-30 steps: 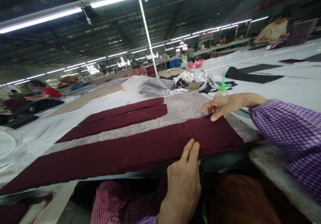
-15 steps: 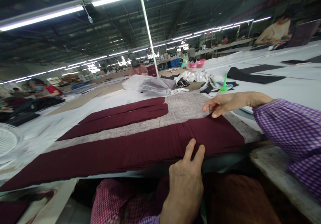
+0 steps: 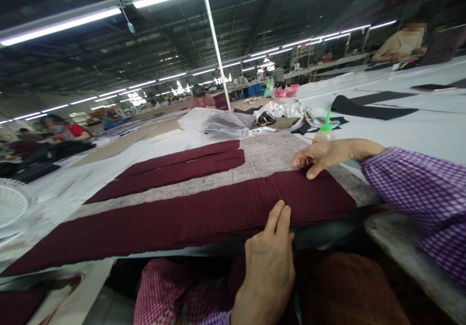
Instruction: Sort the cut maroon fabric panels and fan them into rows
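Note:
A long stack of burgundy fabric pieces (image 3: 145, 228) lies along the table's near edge, its layers fanned into narrow folds near the middle. My left hand (image 3: 269, 262) reaches up from below, two outstretched fingertips resting on the stack's near side by the folds. Its thumb is mostly hidden. My right hand (image 3: 327, 155) is over the far edge at the stack's right end, thumb low against the cloth and fingers curved, with a gap between them. Beyond lie two shorter burgundy strips (image 3: 189, 167) on a grey speckled sheet (image 3: 269, 155).
A bottle with a green nozzle (image 3: 325, 130) stands just behind my right hand. Clear plastic sheeting (image 3: 218, 122) and white scraps (image 3: 278, 112) lie farther back. Dark fabric strips (image 3: 374, 109) and a phone-like flat object (image 3: 433, 87) are at right. Several people work at other tables.
The left hand's two extended fingers have drawn together. My right hand has shifted slightly left and down, its thumb lower on the cloth. The stack looks unchanged.

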### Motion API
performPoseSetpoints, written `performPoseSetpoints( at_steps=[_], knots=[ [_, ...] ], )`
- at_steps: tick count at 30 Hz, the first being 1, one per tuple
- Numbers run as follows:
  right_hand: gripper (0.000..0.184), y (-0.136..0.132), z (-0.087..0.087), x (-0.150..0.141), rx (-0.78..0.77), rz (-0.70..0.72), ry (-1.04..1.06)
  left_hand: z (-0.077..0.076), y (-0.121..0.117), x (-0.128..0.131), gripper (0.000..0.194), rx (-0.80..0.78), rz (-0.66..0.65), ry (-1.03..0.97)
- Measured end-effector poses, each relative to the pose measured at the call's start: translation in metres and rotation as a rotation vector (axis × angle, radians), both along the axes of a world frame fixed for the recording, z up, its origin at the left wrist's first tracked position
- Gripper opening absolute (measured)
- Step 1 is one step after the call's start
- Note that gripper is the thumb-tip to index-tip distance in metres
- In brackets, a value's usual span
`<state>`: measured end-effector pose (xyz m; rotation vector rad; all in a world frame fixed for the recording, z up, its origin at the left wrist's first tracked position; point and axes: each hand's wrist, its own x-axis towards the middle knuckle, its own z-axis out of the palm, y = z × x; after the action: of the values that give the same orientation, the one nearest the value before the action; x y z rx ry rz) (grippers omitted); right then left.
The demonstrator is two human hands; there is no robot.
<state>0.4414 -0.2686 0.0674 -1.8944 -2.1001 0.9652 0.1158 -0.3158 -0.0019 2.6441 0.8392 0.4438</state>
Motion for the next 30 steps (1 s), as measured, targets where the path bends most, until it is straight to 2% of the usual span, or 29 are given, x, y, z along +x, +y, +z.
performPoseSetpoints(
  at_steps=[4, 10, 15, 23, 30],
  knots=[
    [0.049, 0.0009, 0.0003, -0.0020, 0.006, 0.015, 0.005, 0.0022, 0.0001, -0.0010, 0.053, -0.040, -0.003, -0.028],
    [0.050, -0.0022, 0.0045, -0.0039, 0.004, 0.051, 0.004, 0.0028, 0.0021, -0.0013, 0.053, -0.032, -0.005, -0.016],
    [0.049, -0.0027, 0.0034, -0.0028, -0.012, 0.096, 0.001, 0.0015, 0.0020, -0.0004, 0.058, 0.026, -0.011, 0.011],
    [0.045, -0.0016, 0.0025, -0.0067, -0.004, 0.132, -0.050, 0.0015, -0.0031, 0.0044, 0.078, 0.183, 0.017, 0.175],
    [0.038, -0.0007, -0.0019, -0.0057, 0.050, 0.129, -0.080, 0.0018, -0.0067, 0.0062, 0.073, 0.183, 0.014, 0.180]
  ],
)
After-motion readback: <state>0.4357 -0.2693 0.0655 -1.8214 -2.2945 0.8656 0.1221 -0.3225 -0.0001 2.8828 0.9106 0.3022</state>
